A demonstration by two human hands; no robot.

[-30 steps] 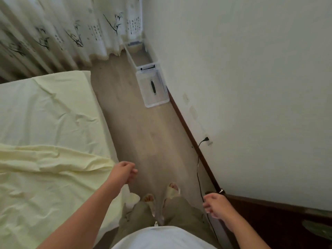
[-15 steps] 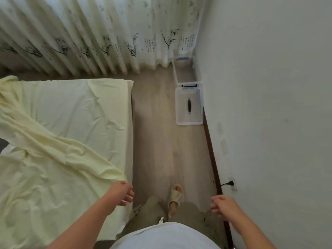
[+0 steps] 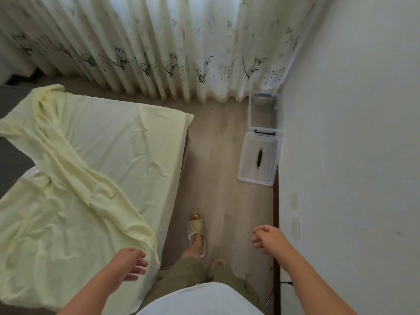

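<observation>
A pale yellow sheet [image 3: 118, 142] covers the bed on the left, with a folded-over band of the sheet [image 3: 75, 169] running diagonally across it. My left hand [image 3: 130, 261] hovers over the sheet's near right edge, fingers loosely curled, holding nothing. My right hand [image 3: 266, 237] hangs above the wooden floor close to the wall, fingers loosely curled and empty.
A narrow strip of wooden floor [image 3: 218, 155] runs between the bed and the white wall [image 3: 352, 133]. A clear plastic box with a black handle [image 3: 259, 160] stands by the wall, another clear bin [image 3: 262, 110] behind it. Patterned curtains [image 3: 159, 46] hang at the far end. My sandalled foot [image 3: 196, 228] steps forward.
The view has swung left and moved forward along the bed, so more curtain and sheet show. Both hands stay empty; the left hand has drifted over the sheet's edge.
</observation>
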